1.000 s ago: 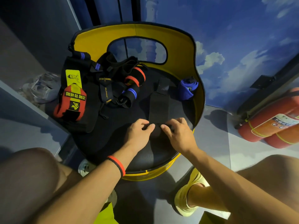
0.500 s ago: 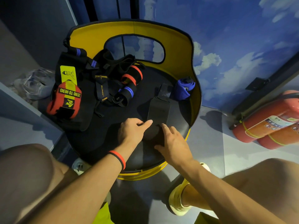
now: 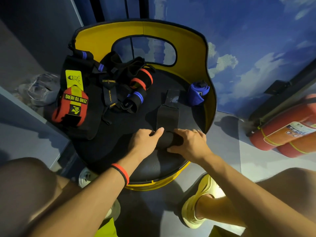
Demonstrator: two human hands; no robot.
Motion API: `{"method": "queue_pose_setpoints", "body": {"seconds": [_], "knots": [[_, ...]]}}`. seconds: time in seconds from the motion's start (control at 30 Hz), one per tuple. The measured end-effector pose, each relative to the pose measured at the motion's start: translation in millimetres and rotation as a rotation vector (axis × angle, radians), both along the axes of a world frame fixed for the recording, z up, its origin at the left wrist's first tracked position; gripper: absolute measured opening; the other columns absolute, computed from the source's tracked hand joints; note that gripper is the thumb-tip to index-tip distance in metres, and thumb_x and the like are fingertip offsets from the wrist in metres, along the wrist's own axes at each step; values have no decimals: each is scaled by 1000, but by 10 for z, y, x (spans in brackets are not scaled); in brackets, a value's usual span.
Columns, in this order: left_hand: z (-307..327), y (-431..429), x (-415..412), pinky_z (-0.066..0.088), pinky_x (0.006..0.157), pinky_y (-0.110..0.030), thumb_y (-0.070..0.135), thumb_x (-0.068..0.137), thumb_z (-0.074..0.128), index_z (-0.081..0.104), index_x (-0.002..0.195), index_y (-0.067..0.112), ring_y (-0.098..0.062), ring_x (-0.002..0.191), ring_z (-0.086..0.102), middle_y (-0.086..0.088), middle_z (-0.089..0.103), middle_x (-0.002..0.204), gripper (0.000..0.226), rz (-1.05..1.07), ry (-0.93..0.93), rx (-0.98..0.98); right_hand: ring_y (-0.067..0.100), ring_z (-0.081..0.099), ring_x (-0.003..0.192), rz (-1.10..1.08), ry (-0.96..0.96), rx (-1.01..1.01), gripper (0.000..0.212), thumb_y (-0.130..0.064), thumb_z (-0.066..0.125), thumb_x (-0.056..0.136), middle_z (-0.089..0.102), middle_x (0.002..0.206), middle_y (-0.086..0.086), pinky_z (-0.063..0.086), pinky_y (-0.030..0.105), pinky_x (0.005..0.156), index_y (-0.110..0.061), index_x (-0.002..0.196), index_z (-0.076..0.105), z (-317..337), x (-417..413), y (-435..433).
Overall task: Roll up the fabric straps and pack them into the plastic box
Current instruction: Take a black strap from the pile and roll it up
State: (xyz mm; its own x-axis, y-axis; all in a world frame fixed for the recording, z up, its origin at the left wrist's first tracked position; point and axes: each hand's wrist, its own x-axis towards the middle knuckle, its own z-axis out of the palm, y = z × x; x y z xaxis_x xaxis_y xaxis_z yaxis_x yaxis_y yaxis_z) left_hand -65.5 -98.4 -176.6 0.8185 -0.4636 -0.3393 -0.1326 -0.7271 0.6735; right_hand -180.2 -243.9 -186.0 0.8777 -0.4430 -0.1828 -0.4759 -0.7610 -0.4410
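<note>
- While the black strap (image 3: 168, 117) is being rolled on the seat of the yellow chair (image 3: 171, 36), its wound part is clamped at the front middle of the seat. The grip of the left hand (image 3: 145, 141) is curled on the left end of the roll, and the grip of the right hand (image 3: 189, 144) is curled over the right end.
- The unrolled tail is laid flat from the roll toward the chair's backrest, so several turns are judged to remain.
- Equal pressure should be applied at both ends, so that the roll is not coned or telescoped.
- The tail should be held square to the roll axis, and the edges should be checked for flush stacking at each turn.
- The darker patch at the far end of the tail is judged to be a hook-and-loop closure. It should be reached last and pressed down to lock the roll.
- A blue rolled strap (image 3: 198, 93) is lodged at the right edge of the seat, against the backrest.
- A pile of unrolled straps (image 3: 119, 86) is heaped on the left half of the seat.
- A clear plastic item (image 3: 39, 89) is seen on the floor left of the chair. Whether it is the box cannot be told.
</note>
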Motion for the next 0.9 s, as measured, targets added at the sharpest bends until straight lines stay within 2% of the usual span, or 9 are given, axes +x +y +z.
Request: {"method": "queue_pose_setpoints", "body": {"seconds": [0.1,0.23,0.33,0.47,0.53,0.6,0.7,0.8,0.9], "knots": [[-12,82,-5,42,59,-31,64,92,59,49,52,15,-22,63,66,-4,60,59,64,63,77,-19,27,45,135,79,50,-12,68,-62,67,85,61,137,-7,14,55,120,-33,145,50,52,-33,-1],[-4,219,-98,48,56,-25,67,82,71,65,59,12,-12,59,71,-3,70,60,59,87,131,-27,24,37,133,182,93,15,70,-64,64,86,43,137,-5,20,53,117,-37,148,45,31,-88,-32],[-35,245,-132,50,59,-30,63,78,77,55,46,16,-20,65,74,0,63,53,62,107,135,-71,21,34,130,203,50,32,70,-62,65,86,35,132,-5,26,50,115,-36,147,45,1,-106,-21],[-64,201,-54,64,69,-39,56,81,80,48,41,19,-21,64,74,5,54,43,63,191,224,-118,19,42,130,211,-62,-28,68,-60,59,92,46,132,-6,18,52,121,-32,149,35,-25,-120,62],[-47,175,-25,58,56,-25,57,83,76,52,52,13,-18,61,75,0,62,53,60,219,225,-97,18,52,126,204,-124,-68,54,-59,57,94,56,125,-8,15,54,122,-35,139,39,-16,-121,89],[-38,144,-3,50,48,-20,60,85,72,57,59,11,-16,57,74,-5,70,64,58,219,203,-75,20,54,124,201,-132,-121,49,-60,54,94,61,122,-7,16,55,122,-36,135,43,-6,-117,105],[-37,112,34,42,44,-20,63,88,67,51,55,14,-14,52,72,-2,65,56,62,196,165,-42,24,45,132,229,-100,-255,66,-60,69,84,51,137,-3,23,55,120,-33,140,46,-25,-105,148],[-25,90,66,36,45,-23,65,88,65,44,53,16,-13,51,72,2,52,41,64,126,113,6,28,50,123,258,-105,-361,71,-51,82,74,51,133,1,29,55,117,-28,134,54,-39,-62,155],[16,73,138,47,54,-27,72,87,61,49,60,14,-13,54,72,-1,60,50,65,53,165,65,27,53,118,294,-79,-395,69,-51,81,75,58,126,-2,21,57,119,-29,136,58,49,13,36]]}}
